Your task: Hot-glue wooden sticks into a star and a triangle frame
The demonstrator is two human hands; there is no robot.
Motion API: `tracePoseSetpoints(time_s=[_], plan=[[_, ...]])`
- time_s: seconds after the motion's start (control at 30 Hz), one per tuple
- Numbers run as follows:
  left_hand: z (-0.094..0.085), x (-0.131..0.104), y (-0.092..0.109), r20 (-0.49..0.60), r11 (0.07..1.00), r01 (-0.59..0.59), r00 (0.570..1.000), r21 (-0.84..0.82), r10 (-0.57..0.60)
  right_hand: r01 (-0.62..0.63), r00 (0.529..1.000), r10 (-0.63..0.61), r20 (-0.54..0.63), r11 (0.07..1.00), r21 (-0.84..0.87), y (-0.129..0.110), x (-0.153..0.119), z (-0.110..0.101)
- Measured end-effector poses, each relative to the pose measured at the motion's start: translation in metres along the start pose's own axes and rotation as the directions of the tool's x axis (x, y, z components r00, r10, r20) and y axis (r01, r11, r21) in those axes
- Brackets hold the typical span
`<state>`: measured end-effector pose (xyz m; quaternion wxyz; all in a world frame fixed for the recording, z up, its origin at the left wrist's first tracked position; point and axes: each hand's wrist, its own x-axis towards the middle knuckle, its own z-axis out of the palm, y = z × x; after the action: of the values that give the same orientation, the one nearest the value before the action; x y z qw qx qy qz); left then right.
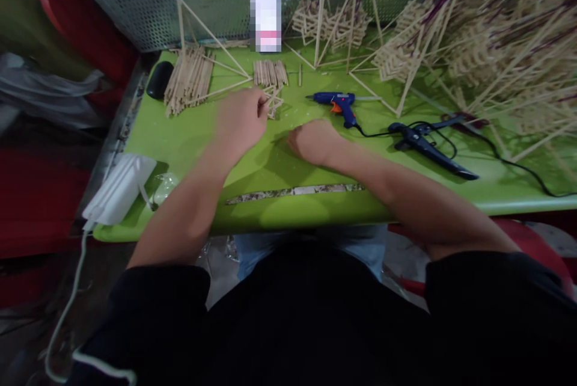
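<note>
My left hand (241,118) hovers over the green table (189,139), its fingers pinched on a small wooden stick piece (273,103) made of thin sticks. My right hand (315,140) rests on the table as a loose fist; whether it holds anything is hidden. A short bundle of wooden sticks (269,72) lies just beyond my left hand. A longer pile of sticks (189,78) lies at the far left. A blue glue gun (337,102) lies to the right of my hands.
A second dark glue gun (426,142) with black cord lies further right. Finished stick frames (473,43) crowd the right and back. A black object (159,79) sits at the far left, a white bag (119,187) on the near left edge. Perforated metal wall behind.
</note>
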<state>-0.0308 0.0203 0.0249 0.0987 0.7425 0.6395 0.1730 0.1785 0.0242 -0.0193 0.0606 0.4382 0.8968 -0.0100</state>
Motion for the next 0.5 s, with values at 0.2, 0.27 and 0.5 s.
tracePoseSetpoints(time_s=[0.2, 0.27, 0.5], plan=[[0.000, 0.002, -0.003, -0.017, 0.999, 0.030, 0.999, -0.044, -0.031, -0.137, 0.990, 0.137, -0.016, 0.990, 0.013, 0.018, -0.012, -0.008], [-0.003, 0.001, -0.002, -0.015, 0.998, 0.033, 0.999, -0.049, -0.034, -0.124, 0.990, 0.127, -0.066, 0.991, 0.049, 0.021, -0.017, -0.008], [0.003, 0.002, -0.003, -0.038, 0.999, -0.042, 0.998, 0.001, 0.042, 0.318, 0.941, -0.274, -0.197, 0.915, 0.247, 0.007, -0.033, 0.030]])
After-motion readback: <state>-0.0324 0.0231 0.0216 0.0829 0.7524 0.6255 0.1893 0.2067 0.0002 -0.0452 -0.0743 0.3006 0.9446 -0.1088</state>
